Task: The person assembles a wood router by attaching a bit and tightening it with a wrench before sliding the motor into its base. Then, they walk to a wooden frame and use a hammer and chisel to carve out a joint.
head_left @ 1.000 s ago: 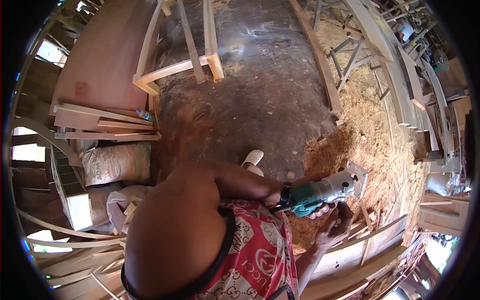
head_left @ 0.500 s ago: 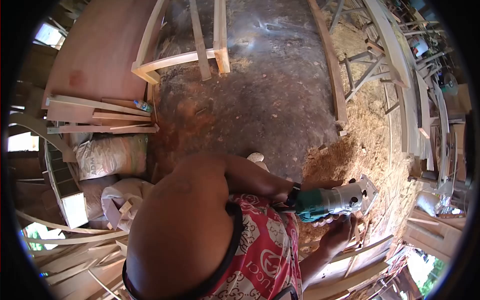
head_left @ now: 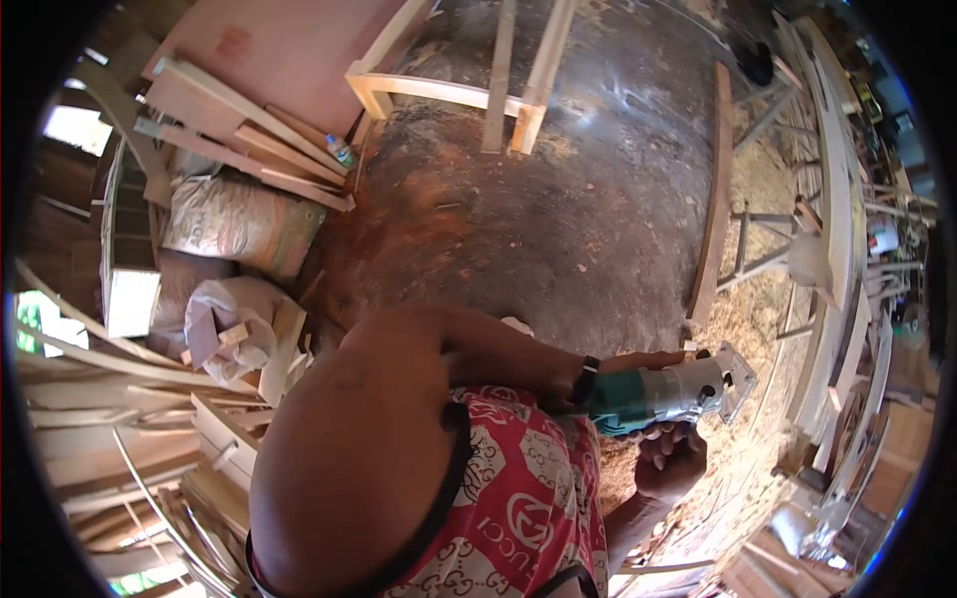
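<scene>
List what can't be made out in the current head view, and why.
Left hand: head view, palm hidden by the power tool.
Right hand: head view, contact with the power tool unclear, hidden by the curled hand itself.
Plate on the power tool: head view, any cutter too small to tell.
Wooden frame: head view, far end cut off by top edge.
Bottle: head view, label too small to read.

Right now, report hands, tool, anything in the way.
Left hand gripping green power tool. Right hand close alongside, contact unclear. Sawdust nearby; no obstruction visible at tool's base plate.
</scene>
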A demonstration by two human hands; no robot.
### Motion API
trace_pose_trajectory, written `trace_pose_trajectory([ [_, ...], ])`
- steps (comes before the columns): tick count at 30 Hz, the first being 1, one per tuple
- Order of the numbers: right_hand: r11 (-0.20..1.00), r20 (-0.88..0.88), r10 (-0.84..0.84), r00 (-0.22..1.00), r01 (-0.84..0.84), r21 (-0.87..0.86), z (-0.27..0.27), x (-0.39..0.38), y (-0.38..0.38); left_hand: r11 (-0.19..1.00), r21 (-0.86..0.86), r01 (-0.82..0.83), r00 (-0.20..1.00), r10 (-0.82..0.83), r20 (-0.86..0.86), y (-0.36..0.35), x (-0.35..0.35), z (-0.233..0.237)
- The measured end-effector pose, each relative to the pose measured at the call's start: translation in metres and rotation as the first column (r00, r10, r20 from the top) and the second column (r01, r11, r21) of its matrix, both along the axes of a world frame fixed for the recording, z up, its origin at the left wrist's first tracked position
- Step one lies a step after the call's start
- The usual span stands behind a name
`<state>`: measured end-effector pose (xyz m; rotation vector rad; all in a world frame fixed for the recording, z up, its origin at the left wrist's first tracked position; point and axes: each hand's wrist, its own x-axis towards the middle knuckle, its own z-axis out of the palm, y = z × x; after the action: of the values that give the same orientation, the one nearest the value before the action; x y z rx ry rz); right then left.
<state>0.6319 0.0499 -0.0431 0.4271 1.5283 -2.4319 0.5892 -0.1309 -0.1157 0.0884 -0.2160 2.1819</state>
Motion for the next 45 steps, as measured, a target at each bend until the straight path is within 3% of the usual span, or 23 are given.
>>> trace_pose_trajectory([
  [2,0.820,0.060,0.448,0.892,-0.383,-0.426,0.005,-0.010,-0.001,0.999,-0.007,0.041,0.999,-0.041,0.026,-0.011,0.006,0.005],
  [4,0.831,0.058,0.463,0.885,-0.410,-0.377,0.004,-0.005,-0.012,0.996,0.080,-0.038,0.999,0.037,0.013,-0.013,0.011,0.001],
  [5,0.966,-0.074,0.232,0.970,-0.221,0.130,0.004,0.003,-0.027,0.981,0.172,-0.092,0.996,0.092,0.003,-0.013,0.014,-0.001],
  [6,0.828,-0.317,0.071,0.946,0.121,0.547,0.004,0.006,-0.034,0.979,0.169,-0.110,0.994,0.112,-0.001,-0.011,0.017,-0.003],
  [8,0.866,-0.423,0.168,0.890,0.071,0.495,-0.003,0.010,-0.028,0.969,0.219,-0.113,0.985,0.137,-0.100,-0.010,0.026,-0.004],
  [12,0.641,-0.500,0.404,0.766,0.153,0.752,-0.003,0.019,-0.015,0.969,0.226,-0.103,0.989,0.124,-0.079,-0.008,0.050,0.003],
  [14,0.972,-0.011,0.139,0.990,-0.134,0.193,-0.003,0.022,-0.008,0.978,0.118,-0.173,0.984,0.177,-0.018,-0.003,0.057,0.002],
  [16,0.982,0.161,0.179,0.970,-0.167,-0.086,-0.003,0.023,0.003,0.986,-0.024,-0.166,0.986,0.166,-0.027,0.004,0.069,0.013],
  [18,0.785,0.118,0.499,0.858,-0.391,-0.481,-0.007,0.027,0.025,0.972,-0.167,-0.166,0.986,0.162,-0.033,0.012,0.077,0.016],
  [20,0.851,0.145,0.428,0.892,-0.344,-0.396,-0.010,0.040,0.027,0.985,-0.083,-0.151,0.985,0.157,0.073,0.017,0.080,0.010],
  [21,0.971,-0.116,0.220,0.969,-0.206,0.121,-0.016,0.050,0.023,0.985,-0.083,-0.153,0.985,0.159,0.067,0.019,0.082,0.008],
  [22,0.838,-0.443,0.137,0.886,0.135,0.529,-0.019,0.055,0.021,0.992,-0.041,-0.117,0.991,0.119,0.055,0.018,0.086,0.011],
  [27,0.460,-0.584,0.521,0.623,0.371,0.807,-0.002,0.066,0.025,0.997,0.019,-0.073,0.997,0.074,-0.025,0.033,0.090,0.000],
  [30,0.552,-0.448,0.401,0.799,0.179,0.814,-0.009,0.071,0.037,0.996,-0.039,-0.085,0.996,0.086,0.013,0.040,0.093,-0.003],
  [32,0.717,-0.298,0.336,0.894,-0.038,0.696,-0.009,0.067,0.046,0.988,-0.078,-0.130,0.990,0.133,0.040,0.044,0.095,0.002],
  [33,0.933,-0.081,0.351,0.933,-0.341,0.116,-0.009,0.065,0.050,0.988,-0.080,-0.130,0.990,0.133,0.034,0.045,0.096,0.003],
  [34,0.753,0.084,0.482,0.872,-0.364,-0.548,-0.009,0.062,0.055,0.990,-0.095,-0.104,0.994,0.106,0.017,0.042,0.099,0.016],
  [36,0.630,0.008,0.571,0.821,-0.431,-0.646,-0.017,0.060,0.062,0.991,-0.110,-0.080,0.997,0.080,-0.005,0.042,0.099,0.024],
  [38,0.968,0.080,0.191,0.978,-0.174,-0.179,-0.008,0.073,0.053,0.980,-0.181,-0.086,0.990,0.104,0.092,0.046,0.101,0.017],
  [39,0.971,-0.060,-0.045,0.997,0.058,0.231,-0.003,0.079,0.039,0.980,-0.181,-0.087,0.990,0.104,0.091,0.047,0.103,0.013],
  [40,0.971,-0.062,-0.045,0.997,0.058,0.231,-0.006,0.081,0.043,0.991,-0.102,-0.083,0.997,0.083,-0.004,0.048,0.103,0.010],
  [42,0.762,-0.536,0.283,0.795,0.154,0.630,-0.021,0.085,0.054,0.997,-0.025,-0.069,0.993,0.066,-0.102,0.049,0.102,0.002],
  [45,0.682,-0.542,0.339,0.769,0.196,0.704,-0.025,0.082,0.058,0.999,-0.030,-0.037,0.987,0.032,-0.156,0.050,0.098,-0.005],
])
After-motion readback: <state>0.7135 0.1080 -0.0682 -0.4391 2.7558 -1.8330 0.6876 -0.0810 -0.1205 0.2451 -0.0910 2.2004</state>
